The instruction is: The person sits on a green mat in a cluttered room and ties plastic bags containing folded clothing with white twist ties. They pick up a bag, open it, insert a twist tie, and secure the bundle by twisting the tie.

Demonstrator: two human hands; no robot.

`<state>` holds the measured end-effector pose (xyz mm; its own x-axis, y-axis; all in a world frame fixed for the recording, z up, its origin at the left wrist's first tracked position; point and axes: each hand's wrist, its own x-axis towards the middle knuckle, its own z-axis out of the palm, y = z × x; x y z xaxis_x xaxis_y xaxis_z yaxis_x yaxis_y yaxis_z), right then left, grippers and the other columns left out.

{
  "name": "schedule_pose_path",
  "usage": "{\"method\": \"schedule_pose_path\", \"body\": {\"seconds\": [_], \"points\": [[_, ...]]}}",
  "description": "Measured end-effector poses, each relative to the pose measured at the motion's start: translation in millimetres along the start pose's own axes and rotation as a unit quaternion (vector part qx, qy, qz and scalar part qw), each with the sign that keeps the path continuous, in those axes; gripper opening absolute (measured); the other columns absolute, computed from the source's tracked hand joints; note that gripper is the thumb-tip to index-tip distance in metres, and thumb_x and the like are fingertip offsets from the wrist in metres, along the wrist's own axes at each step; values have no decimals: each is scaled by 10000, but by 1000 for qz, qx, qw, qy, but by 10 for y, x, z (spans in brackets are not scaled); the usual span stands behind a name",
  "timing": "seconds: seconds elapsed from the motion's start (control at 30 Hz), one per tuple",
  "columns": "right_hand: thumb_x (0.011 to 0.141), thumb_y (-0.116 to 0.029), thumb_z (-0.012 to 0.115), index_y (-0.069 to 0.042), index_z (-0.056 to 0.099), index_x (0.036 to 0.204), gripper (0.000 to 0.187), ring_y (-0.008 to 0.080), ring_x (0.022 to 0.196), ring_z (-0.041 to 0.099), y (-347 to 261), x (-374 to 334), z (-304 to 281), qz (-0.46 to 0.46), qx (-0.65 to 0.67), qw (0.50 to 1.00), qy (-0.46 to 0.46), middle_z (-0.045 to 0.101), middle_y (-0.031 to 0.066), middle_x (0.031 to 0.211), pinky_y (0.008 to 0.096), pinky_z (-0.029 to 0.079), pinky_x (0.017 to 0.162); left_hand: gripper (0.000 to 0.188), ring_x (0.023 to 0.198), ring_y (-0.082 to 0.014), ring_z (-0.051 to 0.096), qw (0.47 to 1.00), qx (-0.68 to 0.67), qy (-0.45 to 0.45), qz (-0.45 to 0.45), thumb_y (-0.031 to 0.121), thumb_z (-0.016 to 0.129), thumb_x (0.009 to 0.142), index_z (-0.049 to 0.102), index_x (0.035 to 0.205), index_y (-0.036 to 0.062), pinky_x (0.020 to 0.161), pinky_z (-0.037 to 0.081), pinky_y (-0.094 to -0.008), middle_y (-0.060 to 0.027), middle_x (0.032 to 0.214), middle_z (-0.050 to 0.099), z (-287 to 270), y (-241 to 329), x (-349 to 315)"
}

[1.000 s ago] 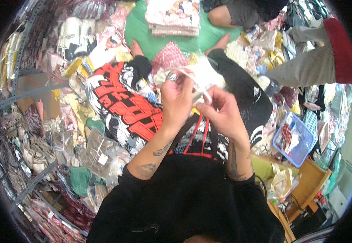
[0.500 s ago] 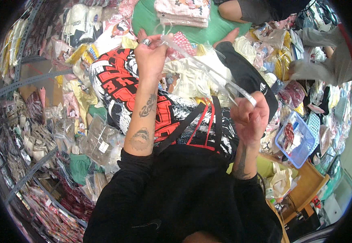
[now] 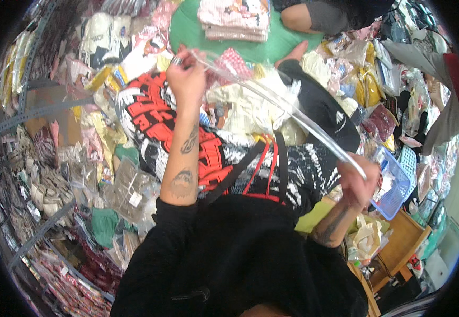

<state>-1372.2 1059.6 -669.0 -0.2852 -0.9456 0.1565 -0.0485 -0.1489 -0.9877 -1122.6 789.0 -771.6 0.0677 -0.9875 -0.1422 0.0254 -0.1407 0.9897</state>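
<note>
A clear plastic bag (image 3: 277,100) is stretched flat between my two hands. My left hand (image 3: 186,79) is raised far forward and pinches one end of it. My right hand (image 3: 359,182) is pulled back to the right and grips the other end. Under the bag lies a black garment with a red and white print (image 3: 187,137), spread over a heap of clothes. A black dress with red straps (image 3: 272,174) lies just below it, near my chest.
Another person's hand (image 3: 295,53) and knee (image 3: 308,16) rest by a green surface (image 3: 198,37) with a folded pink stack (image 3: 235,18). Bagged clothes fill metal racks (image 3: 39,174) at left. A blue basket (image 3: 393,185) and a wooden stool (image 3: 398,248) stand at right.
My hands were together at the bag's edge; they have drawn wide apart, left hand forward, right hand back and right, pulling the bag out flat.
</note>
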Motion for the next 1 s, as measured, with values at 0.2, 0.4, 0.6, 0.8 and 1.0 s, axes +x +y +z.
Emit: {"method": "schedule_pose_path", "body": {"seconds": [0.2,0.4,0.6,0.8,1.0], "points": [[918,-267,548,5,541,1104,329,59,328,294,-40,-125,-53,-30,340,938,55,399,-39,457,218,224,325,168,736,-91,621,989,-67,-41,-129,28,604,856,557,1015,57,564,518,-212,-26,987,648,32,127,-55],[934,-288,514,-86,376,1250,400,56,515,325,-185,-55,-371,-82,482,853,183,419,-39,608,232,252,508,231,729,-119,606,947,-217,-32,-235,-23,525,860,517,1068,76,604,525,-233,-45,940,610,-211,-25,78],[990,-310,406,-90,213,1458,553,147,901,590,142,-218,-493,-108,266,903,320,570,163,1187,249,473,741,334,494,-46,404,943,-263,-72,-194,-28,554,833,490,1149,57,461,340,-168,0,888,546,-170,19,60],[988,-249,384,-10,500,1267,385,226,1143,518,215,-169,-478,-167,-132,844,493,428,157,1377,343,399,978,326,475,-15,357,974,-85,-151,-147,-12,611,772,563,1094,13,480,330,-178,38,725,562,-71,274,-175],[954,-229,504,54,549,1080,313,168,866,585,489,-514,-1183,137,48,791,594,628,132,966,259,462,805,219,594,-13,429,962,-2,-235,-140,67,640,790,637,997,-4,500,304,-171,32,734,601,-121,578,-382]]}}
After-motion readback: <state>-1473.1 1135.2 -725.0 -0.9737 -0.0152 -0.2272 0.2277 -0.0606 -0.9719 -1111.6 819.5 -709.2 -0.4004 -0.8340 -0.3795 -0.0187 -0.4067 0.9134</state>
